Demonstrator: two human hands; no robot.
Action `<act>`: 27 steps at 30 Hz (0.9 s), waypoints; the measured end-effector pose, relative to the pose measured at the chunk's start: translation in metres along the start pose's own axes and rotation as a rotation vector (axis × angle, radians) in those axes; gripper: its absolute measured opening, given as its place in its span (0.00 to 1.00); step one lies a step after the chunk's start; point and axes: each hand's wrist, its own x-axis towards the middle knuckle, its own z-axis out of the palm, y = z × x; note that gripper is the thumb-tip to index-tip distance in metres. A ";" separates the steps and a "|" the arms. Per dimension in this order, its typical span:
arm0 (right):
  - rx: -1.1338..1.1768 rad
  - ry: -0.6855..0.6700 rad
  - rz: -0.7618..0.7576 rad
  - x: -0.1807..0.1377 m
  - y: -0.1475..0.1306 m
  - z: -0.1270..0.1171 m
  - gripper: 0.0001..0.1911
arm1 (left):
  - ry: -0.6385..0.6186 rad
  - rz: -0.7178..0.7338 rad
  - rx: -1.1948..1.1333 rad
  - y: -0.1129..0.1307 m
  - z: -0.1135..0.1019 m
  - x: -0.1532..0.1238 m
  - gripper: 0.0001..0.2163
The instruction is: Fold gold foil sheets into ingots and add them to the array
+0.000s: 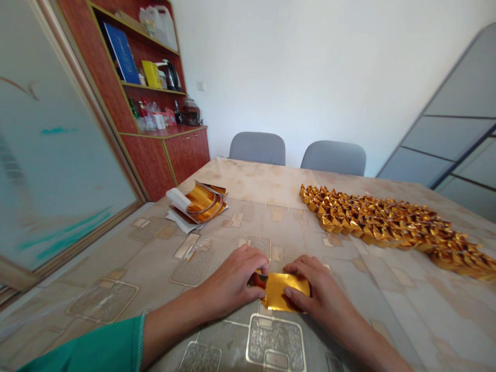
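Note:
A piece of gold foil paper (279,290), bent into a small flat form, is between my two hands just above the table. My left hand (242,276) pinches its left end, thumb below and fingers curled above. At the right end, my right hand (310,284) grips it with the thumb across the front face and the fingers behind. Left of centre lies a loose stack of gold foil sheets (205,204), curled over, with white backing showing. On the right, many folded gold foil pieces (372,217) stand packed together in long rows.
A patterned cloth covers the table (248,181). Two grey chairs (258,147) stand at its far side, before a white wall. A red-brown cabinet (186,155) with bottles and a kettle is at the far left, beside a frosted sliding door (58,134).

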 end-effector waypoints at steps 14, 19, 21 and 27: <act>0.189 0.094 -0.015 -0.002 0.000 -0.003 0.08 | 0.065 0.059 -0.067 -0.007 0.007 -0.002 0.11; 0.360 0.190 0.056 -0.005 0.003 0.001 0.06 | 0.196 -0.051 -0.144 -0.007 0.008 0.000 0.09; 0.451 0.213 0.108 -0.004 0.009 0.003 0.20 | 0.255 -0.043 -0.239 -0.007 0.007 0.001 0.14; 0.496 0.183 0.044 -0.001 0.012 -0.008 0.02 | 0.331 0.142 -0.203 -0.003 0.001 0.003 0.06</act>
